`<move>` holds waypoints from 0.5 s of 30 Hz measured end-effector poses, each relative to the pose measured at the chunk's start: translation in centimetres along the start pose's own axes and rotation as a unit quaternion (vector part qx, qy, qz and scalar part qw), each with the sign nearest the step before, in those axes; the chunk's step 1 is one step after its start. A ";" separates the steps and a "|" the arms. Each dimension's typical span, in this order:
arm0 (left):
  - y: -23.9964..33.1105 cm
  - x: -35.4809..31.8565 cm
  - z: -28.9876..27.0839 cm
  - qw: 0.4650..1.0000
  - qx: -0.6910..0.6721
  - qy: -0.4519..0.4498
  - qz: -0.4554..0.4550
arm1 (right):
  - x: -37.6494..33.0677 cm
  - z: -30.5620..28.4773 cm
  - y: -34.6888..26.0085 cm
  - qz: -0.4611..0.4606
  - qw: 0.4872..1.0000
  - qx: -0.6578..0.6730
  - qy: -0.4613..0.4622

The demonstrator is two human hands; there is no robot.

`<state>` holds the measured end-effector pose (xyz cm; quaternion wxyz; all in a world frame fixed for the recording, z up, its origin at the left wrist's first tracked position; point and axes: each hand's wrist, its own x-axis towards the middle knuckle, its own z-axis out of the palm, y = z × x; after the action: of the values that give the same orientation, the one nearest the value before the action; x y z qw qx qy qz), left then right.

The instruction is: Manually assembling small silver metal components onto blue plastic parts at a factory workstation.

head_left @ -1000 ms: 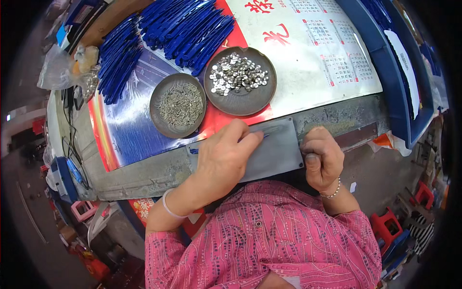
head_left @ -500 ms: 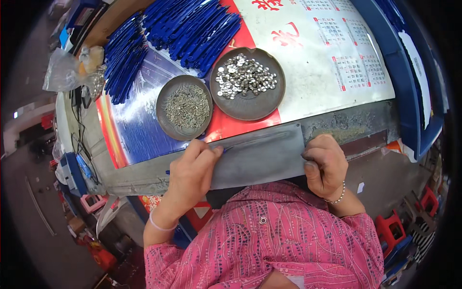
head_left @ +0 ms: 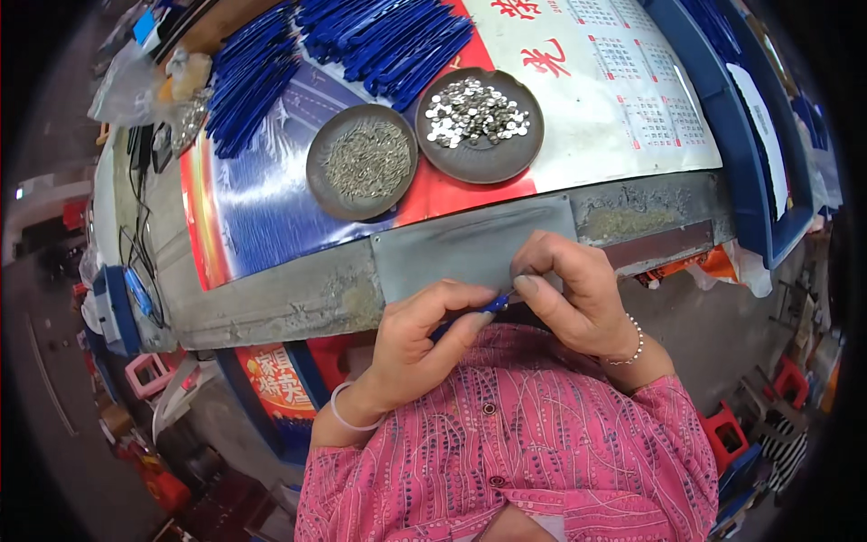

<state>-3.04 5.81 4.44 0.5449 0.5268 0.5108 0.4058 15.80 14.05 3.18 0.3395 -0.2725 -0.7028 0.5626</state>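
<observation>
My left hand [head_left: 424, 339] is closed around a slim blue piece [head_left: 495, 304], its end sticking out between thumb and forefinger. Close against that end, my right hand [head_left: 573, 294] pinches with thumb and fingertips; whatever lies in the pinch is too small to make out. Both hands are over the front edge of a flat grey plate [head_left: 452, 253] on the table edge. Beyond it stand two dark round dishes: the left dish [head_left: 318, 185] holds small metal pins, and the right dish [head_left: 515, 167] holds shiny round metal bits.
Bundles of long blue pieces [head_left: 388, 45] lie at the far left of the table. A printed calendar sheet [head_left: 614, 135] covers the far right. Blue bins [head_left: 754, 154] stand along the right edge. Plastic bags [head_left: 135, 86] and dark cables [head_left: 140, 226] are at the left.
Both hands have come closer together, toward my body. The blue piece has left the plate's surface and is now held up between my hands. The view has shifted slightly.
</observation>
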 end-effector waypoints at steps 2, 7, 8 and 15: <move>0.0 -0.7 0.3 1.000 -0.020 0.016 -0.009 | 0.0 0.5 -0.1 -0.008 1.000 -0.022 -0.010; -1.0 -2.0 0.5 0.997 -0.062 0.030 0.025 | 0.2 1.4 -1.3 -0.047 0.994 -0.095 -0.032; -1.1 -2.1 0.6 0.996 -0.074 0.030 0.035 | 0.2 1.5 -1.5 -0.047 0.994 -0.097 -0.035; -1.6 -2.8 1.6 0.983 -0.173 0.055 0.035 | -0.1 1.8 -1.6 -0.001 0.994 -0.075 -0.076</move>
<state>-2.07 2.61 3.15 0.5846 0.4192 0.4434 0.5348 14.44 12.49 4.51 0.2640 -0.2532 -0.7669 0.5274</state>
